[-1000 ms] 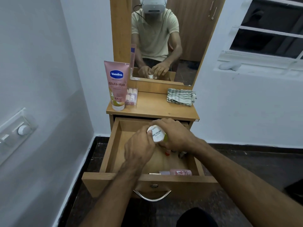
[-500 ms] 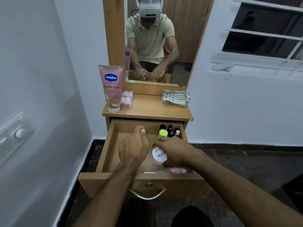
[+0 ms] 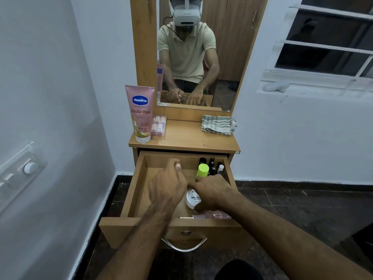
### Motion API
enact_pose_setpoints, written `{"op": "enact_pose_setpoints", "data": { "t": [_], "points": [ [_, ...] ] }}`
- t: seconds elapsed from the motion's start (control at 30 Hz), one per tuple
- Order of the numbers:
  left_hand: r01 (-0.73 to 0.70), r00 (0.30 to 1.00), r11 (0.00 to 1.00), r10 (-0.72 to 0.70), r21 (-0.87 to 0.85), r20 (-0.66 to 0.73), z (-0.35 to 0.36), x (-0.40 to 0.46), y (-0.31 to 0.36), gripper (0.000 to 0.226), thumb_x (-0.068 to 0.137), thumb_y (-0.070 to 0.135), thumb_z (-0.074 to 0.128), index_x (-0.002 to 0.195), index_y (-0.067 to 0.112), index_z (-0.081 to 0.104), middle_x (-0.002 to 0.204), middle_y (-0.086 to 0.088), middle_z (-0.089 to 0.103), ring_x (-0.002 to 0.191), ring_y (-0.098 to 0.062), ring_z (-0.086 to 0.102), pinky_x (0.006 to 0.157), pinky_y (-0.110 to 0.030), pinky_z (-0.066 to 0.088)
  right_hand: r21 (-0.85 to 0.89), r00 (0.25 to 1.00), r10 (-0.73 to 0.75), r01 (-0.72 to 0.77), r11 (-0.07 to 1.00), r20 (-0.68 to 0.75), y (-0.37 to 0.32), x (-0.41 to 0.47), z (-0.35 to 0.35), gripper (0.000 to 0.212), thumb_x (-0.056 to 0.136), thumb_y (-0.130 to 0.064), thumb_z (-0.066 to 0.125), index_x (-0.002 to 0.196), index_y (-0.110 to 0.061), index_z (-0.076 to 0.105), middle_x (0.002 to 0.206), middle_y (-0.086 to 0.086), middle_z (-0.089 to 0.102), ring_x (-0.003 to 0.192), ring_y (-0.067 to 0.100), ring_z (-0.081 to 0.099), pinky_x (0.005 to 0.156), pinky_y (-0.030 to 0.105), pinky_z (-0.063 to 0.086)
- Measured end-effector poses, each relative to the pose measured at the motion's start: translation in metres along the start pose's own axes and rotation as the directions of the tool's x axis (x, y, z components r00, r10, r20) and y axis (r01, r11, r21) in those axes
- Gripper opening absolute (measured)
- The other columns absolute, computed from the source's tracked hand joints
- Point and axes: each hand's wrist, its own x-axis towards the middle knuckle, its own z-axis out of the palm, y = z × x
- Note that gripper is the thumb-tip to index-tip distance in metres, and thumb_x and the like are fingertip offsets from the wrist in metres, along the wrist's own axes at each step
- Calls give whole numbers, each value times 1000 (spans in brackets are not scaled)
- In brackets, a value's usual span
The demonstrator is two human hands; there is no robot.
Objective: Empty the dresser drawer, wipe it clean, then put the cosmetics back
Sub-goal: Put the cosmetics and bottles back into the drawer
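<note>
The drawer (image 3: pixel 141 190) of the wooden dresser stood pulled out, its bare wooden floor showing on the left half. At its back right corner a cluster of small dark nail polish bottles (image 3: pixel 212 166) stood upright beside a bottle with a lime-green cap (image 3: pixel 203 170). Against the front wall lay a pink bottle (image 3: pixel 214 215) on its side, partly hidden by the forearm above it. Near the middle sat a round white jar (image 3: pixel 192 199), its lid printed with the words "NAIL POL", the rest covered.

The right hand (image 3: pixel 213 191) reached into the drawer from the right, palm down, its fingers curled over the jar and gripping it by the rim. The left hand (image 3: pixel 167 185) hovered just beside it over the bare drawer floor, fingers loosely bent with the thumb raised, holding nothing that could be seen.

On the table above, a tall pink Vaseline tube (image 3: pixel 140 114) stood cap-down at the left, a clear pack of small tubes (image 3: pixel 159 126) just beside it. A folded striped cloth (image 3: pixel 218 125) lay at the right, below the mirror (image 3: pixel 193 57).
</note>
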Motion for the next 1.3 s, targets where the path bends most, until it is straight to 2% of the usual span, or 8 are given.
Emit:
{"op": "enact_pose_setpoints", "data": {
  "t": [0.13, 0.3, 0.6, 0.8, 0.97, 1.1, 1.2, 1.3],
  "points": [
    [7, 1000, 1000, -7, -3, 9, 1, 1, 0, 34, 107, 34, 33, 135, 25, 51, 78, 9, 61, 76, -9, 59, 70, -30, 51, -57, 1000, -6, 5, 998, -4, -1, 5, -3, 68, 83, -51, 76, 139, -22, 50, 119, 4, 64, 96, 24, 65, 65, 34, 42],
    [13, 1000, 1000, -13, -2, -3, 1, 1, -1, 33, 107, 34, 34, 134, 24, 50, 79, 10, 60, 73, -6, 55, 63, -27, 43, -128, 1000, -11, 13, 992, 20, -5, 7, 1, 58, 82, -50, 77, 127, -18, 58, 102, 4, 67, 85, 23, 65, 68, 37, 47],
    [18, 1000, 1000, -18, -12, 1, 0, 1, -1, 32, 107, 34, 34, 132, 25, 51, 82, 8, 63, 77, -10, 60, 73, -34, 55, -160, 1000, -13, 16, 987, 20, -5, 6, 9, 48, 85, -51, 75, 115, -16, 64, 98, 5, 70, 84, 25, 66, 65, 36, 44],
    [17, 1000, 1000, -17, -3, -12, 1, 1, -2, 31, 107, 34, 34, 131, 25, 51, 80, 8, 63, 74, -8, 58, 66, -29, 48, 29, 1000, 19, -18, 999, -19, 9, 2, 1, 42, 86, -46, 74, 117, -20, 63, 107, 3, 70, 98, 26, 67, 67, 34, 45],
    [23, 1000, 1000, -23, 4, -14, 2, 1, -3, 31, 107, 34, 33, 131, 24, 51, 82, 8, 63, 75, -9, 58, 66, -27, 42, 215, 991, 130, -119, 969, -37, 32, -2, -5, 37, 85, -32, 77, 119, -25, 67, 118, -2, 63, 105, 22, 63, 80, 37, 55],
    [19, 1000, 1000, -19, -1, -16, 3, 1, -3, 32, 107, 35, 34, 132, 25, 51, 81, 8, 63, 73, -7, 56, 64, -26, 40, 182, 990, 136, -130, 975, -23, 36, -2, 1, 31, 89, -17, 72, 119, -23, 71, 118, 5, 69, 103, 25, 66, 81, 38, 59],
    [21, 999, 1000, -22, -12, -24, 3, 2, -4, 32, 106, 35, 36, 132, 25, 51, 83, 8, 65, 76, -8, 57, 66, -26, 38, 108, 990, 141, -139, 984, -5, 33, -4, 3, 23, 90, -13, 67, 112, -18, 74, 109, 8, 72, 95, 27, 68, 75, 37, 59],
    [20, 1000, 1000, -20, -17, -21, 3, 1, -3, 32, 106, 35, 37, 132, 25, 52, 86, 9, 64, 79, -10, 58, 69, -27, 42, 11, 986, 159, -160, 987, 50, 28, -6, 2, 20, 91, -16, 66, 110, -11, 71, 104, 10, 72, 93, 28, 68, 66, 34, 48]
  ]
}}
